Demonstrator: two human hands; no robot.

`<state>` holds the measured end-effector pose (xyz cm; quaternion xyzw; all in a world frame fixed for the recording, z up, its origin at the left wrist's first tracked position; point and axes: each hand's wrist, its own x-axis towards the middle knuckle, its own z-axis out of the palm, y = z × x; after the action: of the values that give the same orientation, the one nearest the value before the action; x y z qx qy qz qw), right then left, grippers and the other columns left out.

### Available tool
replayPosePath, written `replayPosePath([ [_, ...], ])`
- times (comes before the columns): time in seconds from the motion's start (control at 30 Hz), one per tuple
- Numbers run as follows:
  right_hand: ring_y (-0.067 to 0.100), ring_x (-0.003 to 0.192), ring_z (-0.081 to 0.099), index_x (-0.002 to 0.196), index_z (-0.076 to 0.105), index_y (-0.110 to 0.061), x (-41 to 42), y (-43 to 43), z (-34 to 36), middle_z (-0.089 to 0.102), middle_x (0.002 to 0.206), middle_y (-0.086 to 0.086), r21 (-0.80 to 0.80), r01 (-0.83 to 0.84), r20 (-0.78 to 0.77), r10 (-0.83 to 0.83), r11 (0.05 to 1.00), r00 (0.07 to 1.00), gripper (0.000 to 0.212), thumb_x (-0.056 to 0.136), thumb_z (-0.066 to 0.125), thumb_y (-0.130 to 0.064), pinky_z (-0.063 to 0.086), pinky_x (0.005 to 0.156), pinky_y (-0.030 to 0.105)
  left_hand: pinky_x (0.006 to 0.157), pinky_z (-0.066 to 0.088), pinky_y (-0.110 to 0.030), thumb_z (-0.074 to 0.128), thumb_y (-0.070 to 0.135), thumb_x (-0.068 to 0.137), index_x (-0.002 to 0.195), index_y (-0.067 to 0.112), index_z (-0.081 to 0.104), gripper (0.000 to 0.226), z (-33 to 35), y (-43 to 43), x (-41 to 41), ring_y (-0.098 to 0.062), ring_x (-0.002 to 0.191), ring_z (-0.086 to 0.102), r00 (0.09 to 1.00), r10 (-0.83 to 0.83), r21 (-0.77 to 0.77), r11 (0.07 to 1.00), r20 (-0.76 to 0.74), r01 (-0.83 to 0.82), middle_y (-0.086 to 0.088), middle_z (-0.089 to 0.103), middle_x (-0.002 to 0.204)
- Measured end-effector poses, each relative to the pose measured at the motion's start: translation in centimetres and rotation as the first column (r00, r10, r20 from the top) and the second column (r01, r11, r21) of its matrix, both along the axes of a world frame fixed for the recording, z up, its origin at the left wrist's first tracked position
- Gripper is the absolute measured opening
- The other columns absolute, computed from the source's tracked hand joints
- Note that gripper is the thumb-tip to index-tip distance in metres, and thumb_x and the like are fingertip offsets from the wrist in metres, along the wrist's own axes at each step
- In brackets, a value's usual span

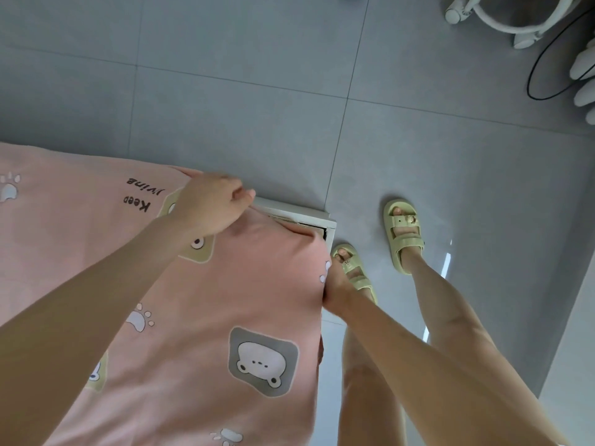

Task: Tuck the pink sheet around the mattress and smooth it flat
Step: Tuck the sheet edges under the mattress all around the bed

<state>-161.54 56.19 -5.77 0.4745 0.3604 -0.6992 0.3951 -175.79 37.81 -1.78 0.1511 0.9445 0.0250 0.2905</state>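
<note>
Pink sheet [199, 304]: it covers the mattress top and fills the picture from 9 o'clock to 6 o'clock. The long axis cannot be told, because only the corner shows.
Left hand [214, 206]: its fingers are curled and pinch the sheet edge at the corner.
Bed frame [317, 220]: a white corner is uncovered at centre.
Right hand [335, 284]: it is at the side edge; the fingers are hidden, so I cannot tell the grip.
Progress: the top looks mostly flat; I think the corner tuck is not yet done.
</note>
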Motion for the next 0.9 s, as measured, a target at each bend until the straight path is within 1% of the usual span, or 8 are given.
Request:
replayPosePath([
  [0.1,0.006,0.039,0.057,0.039,0.064,-0.016,-1.5,0.9,-0.8,0.06,0.044,-0.003,0.016,0.057,-0.005,-0.057,0.998,0.998,0.072,0.101,0.028,-0.015,0.041,0.059,0.025,0.077,0.04,-0.034,0.037,0.048,0.094,0.086,0.011,0.061,0.045,-2.0,0.3,0.5,-0.023,0.098,0.055,0.931,0.061,-0.039,0.998,0.359,-0.05,-0.005,0.061,0.097],
  [0.2,0.019,0.078,0.066,0.097,0.071,-0.01,-2.7,1.2,-2.4,0.072,0.081,0.004,0.12,-0.004,0.028,0.0,0.993,1.0,0.055,0.101,0.028,-0.045,0.049,0.071,0.03,0.092,0.036,-0.03,0.047,0.052,0.09,0.091,0.033,0.063,0.025,-3.1,0.3,0.1,-0.012,0.113,0.044,0.852,0.112,0.027,0.989,0.512,-0.146,0.007,0.059,0.109],
  [0.3,0.019,0.092,0.061,0.109,0.06,-0.02,-2.8,2.2,-2.3,0.066,0.097,-0.002,0.382,-0.12,-0.142,0.186,0.916,0.972,0.049,0.095,0.03,-0.055,0.048,0.08,0.032,0.103,0.036,-0.035,0.048,0.064,0.078,0.104,0.036,0.066,0.042,-3.1,-1.1,0.1,-0.009,0.119,0.044,0.815,0.11,0.116,0.97,0.568,-0.212,0.011,0.06,0.115],
  [0.4,0.014,0.105,0.055,0.113,0.061,-0.026,-2.2,0.5,1.0,0.064,0.11,-0.008,0.75,-0.062,-0.487,0.613,0.658,0.622,0.041,0.087,0.039,-0.05,0.042,0.091,0.032,0.104,0.036,-0.034,0.032,0.075,0.069,0.115,0.028,0.065,0.074,-2.4,-3.0,1.1,-0.013,0.118,0.049,0.932,-0.027,0.205,0.977,0.362,-0.051,0.008,0.062,0.118],
  [0.5,0.024,0.094,0.055,0.111,0.065,-0.012,-1.3,-2.0,-1.1,0.066,0.111,0.003,0.973,0.01,-0.232,0.969,0.232,0.088,0.046,0.09,0.037,-0.041,0.043,0.082,0.036,0.104,0.031,-0.041,0.018,0.077,0.079,0.118,0.022,0.062,0.081,-2.5,-4.6,2.7,-0.027,0.115,0.053,0.975,-0.208,0.094,0.975,0.081,0.2,0.0,0.062,0.12],
  [0.63,0.032,0.073,0.059,0.093,0.064,-0.007,-2.5,-0.8,-5.1,0.063,0.083,0.009,0.986,-0.166,0.001,0.999,0.006,0.04,0.05,0.092,0.024,-0.035,0.048,0.069,0.038,0.096,0.025,-0.045,0.006,0.06,0.093,0.122,0.018,0.057,0.073,-5.1,-3.7,4.8,-0.031,0.107,0.058,0.967,-0.255,-0.094,0.963,0.005,0.254,-0.009,0.062,0.118],
  [0.77,0.029,0.103,0.048,0.117,0.052,-0.011,-3.6,-0.5,-4.2,0.055,0.11,0.008,0.92,-0.392,-0.033,0.995,-0.005,-0.091,0.069,0.088,0.001,-0.047,0.039,0.09,0.039,0.094,0.035,-0.053,0.007,0.059,0.094,0.121,0.018,0.06,0.072,-6.3,-2.5,4.2,-0.034,0.111,0.056,0.982,-0.178,-0.134,0.973,0.063,0.185,-0.014,0.062,0.118],
  [0.9,0.031,0.1,0.052,0.113,0.056,-0.011,-5.7,1.1,-3.1,0.059,0.107,0.009,0.955,-0.255,0.068,0.951,-0.149,-0.301,0.049,0.1,0.019,-0.039,0.039,0.082,0.037,0.105,0.026,-0.055,0.023,0.047,0.09,0.123,0.014,0.057,0.058,-4.7,-2.9,5.6,-0.035,0.119,0.049,0.997,-0.013,-0.051,0.999,-0.076,0.009,-0.016,0.057,0.124],
])
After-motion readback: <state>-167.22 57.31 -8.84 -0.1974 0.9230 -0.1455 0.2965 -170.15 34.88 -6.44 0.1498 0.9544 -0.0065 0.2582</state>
